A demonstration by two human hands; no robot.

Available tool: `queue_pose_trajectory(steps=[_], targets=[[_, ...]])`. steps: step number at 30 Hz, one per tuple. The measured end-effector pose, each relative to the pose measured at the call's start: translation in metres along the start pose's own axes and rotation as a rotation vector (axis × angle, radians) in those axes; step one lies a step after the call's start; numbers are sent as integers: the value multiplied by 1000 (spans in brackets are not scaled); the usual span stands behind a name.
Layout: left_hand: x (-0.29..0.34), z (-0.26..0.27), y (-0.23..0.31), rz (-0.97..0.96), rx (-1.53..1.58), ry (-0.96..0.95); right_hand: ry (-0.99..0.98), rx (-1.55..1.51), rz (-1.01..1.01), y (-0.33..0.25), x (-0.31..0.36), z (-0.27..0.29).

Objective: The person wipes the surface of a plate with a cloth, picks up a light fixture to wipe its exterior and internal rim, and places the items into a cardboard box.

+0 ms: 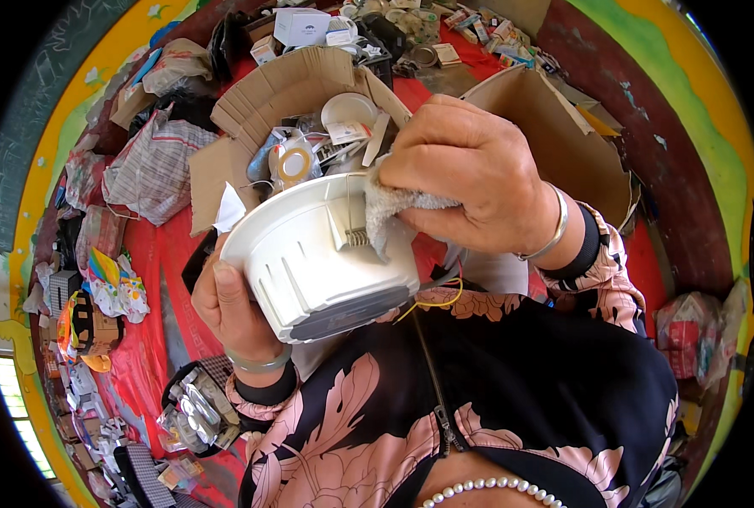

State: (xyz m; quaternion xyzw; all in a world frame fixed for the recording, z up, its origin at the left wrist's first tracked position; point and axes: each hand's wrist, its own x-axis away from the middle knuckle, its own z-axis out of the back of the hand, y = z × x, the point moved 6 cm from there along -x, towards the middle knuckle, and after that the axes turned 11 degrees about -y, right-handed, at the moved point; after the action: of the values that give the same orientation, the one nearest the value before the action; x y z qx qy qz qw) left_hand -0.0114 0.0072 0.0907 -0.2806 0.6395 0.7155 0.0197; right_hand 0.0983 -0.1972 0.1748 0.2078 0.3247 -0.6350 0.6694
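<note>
Red cloth [152, 254] behind, left hand [233, 309] at eight o'clock cups a white lamp housing [313, 254], fingers curled under, while right hand [470, 169] pinches a grey rag [385, 207] against it.

White lamp housing [309, 254]: smooth, matt plastic with moulded ribs. Pressed against it, a rough, nubby grey cloth [389, 206]. Beyond the housing, an open box [288, 89] of matt brown corrugated cardboard. Beneath the housing, red fabric covering [148, 339], dull.
</note>
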Motion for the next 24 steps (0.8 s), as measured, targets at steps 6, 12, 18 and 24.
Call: queue_pose_trajectory(steps=[6,12,18,24], targets=[[-2,2,2,-63,-70,8,-72,-307,-202,21,5,-5],[-9,-8,25,-428,-446,-119,-292,-445,-613,36,7,-16],[-6,-23,28,-503,-503,-181,-484,-467,-507,51,18,-35],[-9,-22,13,-362,-432,-183,-357,-110,-401,42,24,-34]])
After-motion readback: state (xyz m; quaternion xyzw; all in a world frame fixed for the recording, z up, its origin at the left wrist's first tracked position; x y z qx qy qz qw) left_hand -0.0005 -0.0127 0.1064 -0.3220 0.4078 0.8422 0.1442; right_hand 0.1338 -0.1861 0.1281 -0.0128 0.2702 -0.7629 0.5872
